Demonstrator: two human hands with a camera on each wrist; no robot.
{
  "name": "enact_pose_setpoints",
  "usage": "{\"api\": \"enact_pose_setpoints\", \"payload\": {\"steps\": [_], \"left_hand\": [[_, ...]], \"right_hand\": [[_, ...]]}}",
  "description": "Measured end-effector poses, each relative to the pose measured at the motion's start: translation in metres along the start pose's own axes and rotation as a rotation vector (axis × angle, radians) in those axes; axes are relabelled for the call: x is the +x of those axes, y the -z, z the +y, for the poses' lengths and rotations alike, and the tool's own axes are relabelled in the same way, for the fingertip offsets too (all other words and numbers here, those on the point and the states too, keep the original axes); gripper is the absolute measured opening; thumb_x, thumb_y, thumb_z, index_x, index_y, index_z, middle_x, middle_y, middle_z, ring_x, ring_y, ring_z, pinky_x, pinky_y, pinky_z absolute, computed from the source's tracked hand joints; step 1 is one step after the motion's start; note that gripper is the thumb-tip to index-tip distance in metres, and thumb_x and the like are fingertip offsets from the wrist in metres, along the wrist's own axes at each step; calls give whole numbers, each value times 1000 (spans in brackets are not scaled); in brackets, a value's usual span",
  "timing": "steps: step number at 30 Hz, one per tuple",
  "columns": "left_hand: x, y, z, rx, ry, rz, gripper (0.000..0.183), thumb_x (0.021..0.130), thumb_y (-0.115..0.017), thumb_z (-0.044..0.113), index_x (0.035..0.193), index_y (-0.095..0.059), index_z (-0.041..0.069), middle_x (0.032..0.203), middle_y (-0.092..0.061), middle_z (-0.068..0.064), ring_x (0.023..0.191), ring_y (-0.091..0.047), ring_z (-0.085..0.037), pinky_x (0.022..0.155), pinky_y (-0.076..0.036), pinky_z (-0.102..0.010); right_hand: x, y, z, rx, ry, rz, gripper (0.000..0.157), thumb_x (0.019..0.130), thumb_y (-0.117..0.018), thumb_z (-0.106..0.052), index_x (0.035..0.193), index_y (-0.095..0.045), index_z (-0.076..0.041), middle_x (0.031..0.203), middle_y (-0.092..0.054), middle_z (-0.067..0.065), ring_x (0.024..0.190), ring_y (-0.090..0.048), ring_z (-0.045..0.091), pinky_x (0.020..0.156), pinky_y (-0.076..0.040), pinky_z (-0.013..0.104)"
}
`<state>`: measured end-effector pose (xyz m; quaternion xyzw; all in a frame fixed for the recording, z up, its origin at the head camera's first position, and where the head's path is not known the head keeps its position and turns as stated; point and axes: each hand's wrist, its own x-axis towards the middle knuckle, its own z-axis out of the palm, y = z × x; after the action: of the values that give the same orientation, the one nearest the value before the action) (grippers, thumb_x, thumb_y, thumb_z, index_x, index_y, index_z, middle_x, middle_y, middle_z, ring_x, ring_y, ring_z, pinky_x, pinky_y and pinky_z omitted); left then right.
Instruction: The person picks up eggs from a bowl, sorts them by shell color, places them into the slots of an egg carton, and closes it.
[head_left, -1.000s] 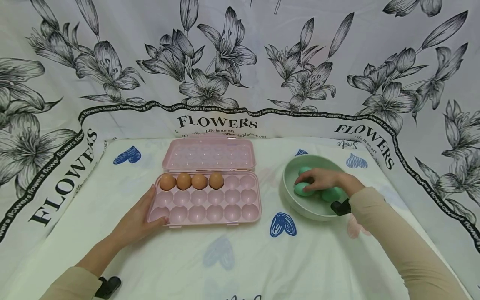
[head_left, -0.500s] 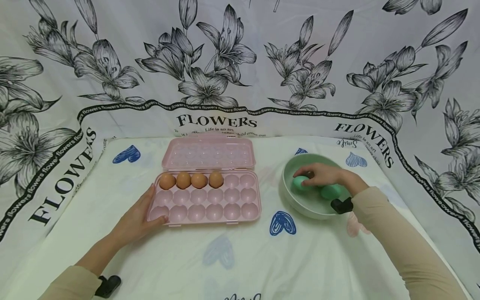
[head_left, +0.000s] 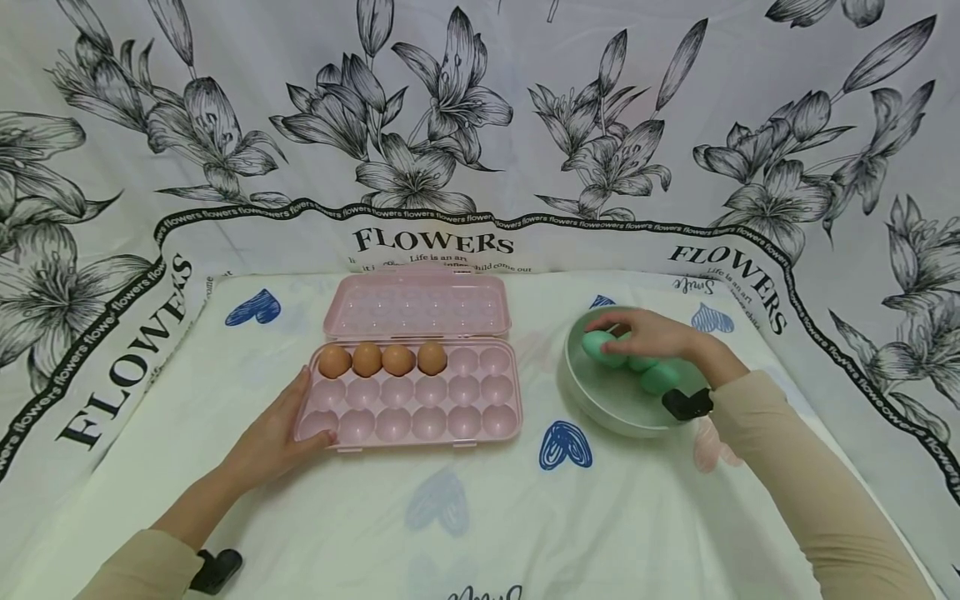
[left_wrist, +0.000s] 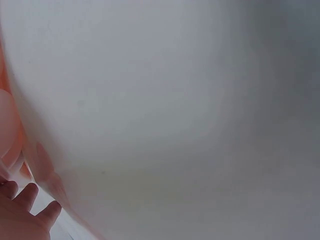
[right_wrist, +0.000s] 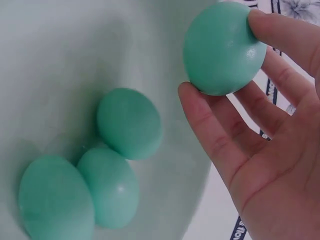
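Observation:
In the head view my right hand (head_left: 648, 333) is over the pale green bowl (head_left: 600, 408). It pinches a green egg (right_wrist: 220, 50) between thumb and fingertips, held up above the others. Three more green eggs (right_wrist: 130, 124) lie together in the bowl in the right wrist view. My left hand (head_left: 262, 437) holds the left side of a pink egg carton (head_left: 480, 407), thumb over its front corner and fingers along the outer wall. Several brown eggs (head_left: 367, 360) sit in the carton's back row, from the left end; its two rightmost cups and the front rows are bare.
The carton's clear pink lid (head_left: 416, 307) stands open behind it. Under everything lies a white cloth (head_left: 337, 525) printed with hearts. A flower-printed curtain (head_left: 525, 167) hangs behind. Black wrist cameras (head_left: 217, 572) sit at both cuffs.
My right hand has lifted the green egg a little up and left inside the bowl, uncovering the eggs beneath. The left hand and the carton have stayed in place.

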<state>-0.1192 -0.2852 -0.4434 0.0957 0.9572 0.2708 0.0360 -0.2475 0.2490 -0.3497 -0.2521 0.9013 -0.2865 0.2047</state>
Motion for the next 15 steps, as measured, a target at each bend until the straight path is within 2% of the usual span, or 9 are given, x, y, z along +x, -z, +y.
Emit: {"api": "enact_pose_setpoints", "payload": {"steps": [6, 15], "left_hand": [[1, 0, 0, -6, 0, -3, 108, 78, -65, 55, 148, 4, 10, 153, -9, -21, 136, -18, -45, 102, -26, -63], [1, 0, 0, -11, 9, -11, 108, 78, -64, 55, 148, 5, 12, 153, -9, -21, 136, -17, -45, 102, -25, -64]], "right_hand": [[5, 4, -9, 15, 29, 11, 42, 89, -61, -32, 128, -54, -17, 131, -52, 4, 119, -50, 33, 102, -35, 53], [20, 0, -34, 33, 74, 21, 38, 89, -60, -29, 126, -53, -20, 127, -55, 0, 119, -51, 30, 103, -35, 51]]}}
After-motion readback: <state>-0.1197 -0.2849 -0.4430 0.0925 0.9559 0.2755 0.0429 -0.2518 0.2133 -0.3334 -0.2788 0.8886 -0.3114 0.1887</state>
